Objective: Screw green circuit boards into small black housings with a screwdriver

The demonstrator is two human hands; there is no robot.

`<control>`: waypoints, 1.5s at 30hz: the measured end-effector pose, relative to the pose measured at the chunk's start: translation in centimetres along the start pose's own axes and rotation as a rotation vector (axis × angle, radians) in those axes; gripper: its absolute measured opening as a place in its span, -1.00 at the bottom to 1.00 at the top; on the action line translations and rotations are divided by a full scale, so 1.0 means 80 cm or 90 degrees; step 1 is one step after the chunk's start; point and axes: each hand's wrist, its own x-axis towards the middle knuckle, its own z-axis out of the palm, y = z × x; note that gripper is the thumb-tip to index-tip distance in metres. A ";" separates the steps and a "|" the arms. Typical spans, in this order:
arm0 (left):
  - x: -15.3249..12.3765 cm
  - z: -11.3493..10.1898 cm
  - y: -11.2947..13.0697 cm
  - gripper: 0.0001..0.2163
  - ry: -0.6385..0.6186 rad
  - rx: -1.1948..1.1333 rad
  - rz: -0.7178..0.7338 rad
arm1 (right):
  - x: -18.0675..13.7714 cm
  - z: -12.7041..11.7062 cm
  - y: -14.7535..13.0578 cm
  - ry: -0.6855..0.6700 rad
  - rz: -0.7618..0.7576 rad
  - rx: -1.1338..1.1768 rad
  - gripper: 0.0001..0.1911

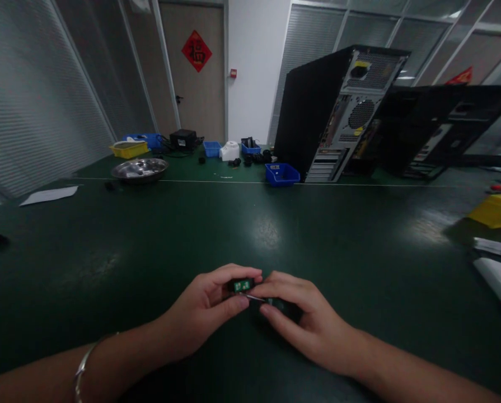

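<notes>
My left hand (206,302) is closed around a small black part with a green circuit board (242,286) showing on its face, pinched between thumb and fingers. My right hand (307,313) grips a thin tool with a metal shaft (256,298) and a dark handle, mostly hidden by the fingers. The shaft points left and its end meets the lower edge of the small part, near my left thumb; exact contact cannot be made out. Both hands are close together above the green table (191,224), fingertips nearly touching.
A steel bowl (139,170) and a paper sheet (48,195) lie at the left. Farther back are a blue bin (282,174), a white device (230,151) and a black computer tower (317,106). A yellow bin (496,210) stands at the right.
</notes>
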 end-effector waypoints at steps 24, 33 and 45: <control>0.001 -0.013 -0.001 -0.78 0.134 0.223 0.127 | 0.002 -0.003 0.002 0.057 0.054 -0.045 -0.76; -0.004 -0.007 0.007 -0.78 0.122 0.343 0.140 | 0.002 0.000 0.005 0.049 0.071 -0.059 -0.78; 0.004 -0.007 0.000 -0.82 0.100 0.073 0.023 | 0.003 0.001 0.003 0.066 0.065 -0.039 -0.76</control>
